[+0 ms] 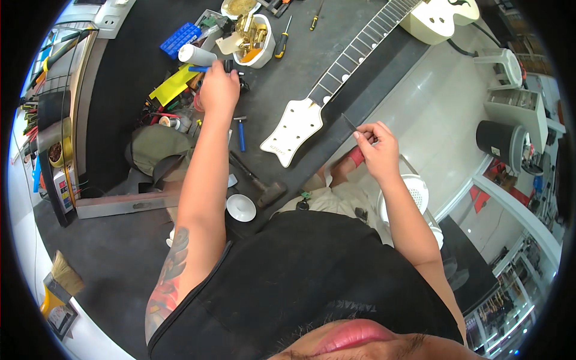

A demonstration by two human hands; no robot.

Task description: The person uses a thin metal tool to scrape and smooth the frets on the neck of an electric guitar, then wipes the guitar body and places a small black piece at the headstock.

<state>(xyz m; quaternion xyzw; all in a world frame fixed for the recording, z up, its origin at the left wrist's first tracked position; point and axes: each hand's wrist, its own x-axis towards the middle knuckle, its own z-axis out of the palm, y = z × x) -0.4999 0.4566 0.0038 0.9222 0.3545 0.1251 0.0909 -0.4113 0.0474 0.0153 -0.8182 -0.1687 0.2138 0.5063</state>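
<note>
My left hand (220, 89) reaches into the clutter on the bench, next to a white bottle (197, 55) lying on its side. Its fingers are bent in beside a small black object (228, 66) and a blue handle (198, 69); what they grip, if anything, is hidden. My right hand (378, 147), closed, pinches a thin, dark, pointed tool (349, 122) over the bench's right edge. Between the hands lies a guitar's white headstock (293, 129) without tuners. Its dark fretted neck (360, 51) runs up and right to a cream guitar body (435, 21).
A white tub (258, 45) of gold-coloured hardware and a screwdriver (283, 37) are at the back. Close to me lie a mallet (270, 191), a white dish (241, 207) and a blue-handled tool (241, 135). A yellow strip (171, 86) and a green cloth item (159, 147) are left.
</note>
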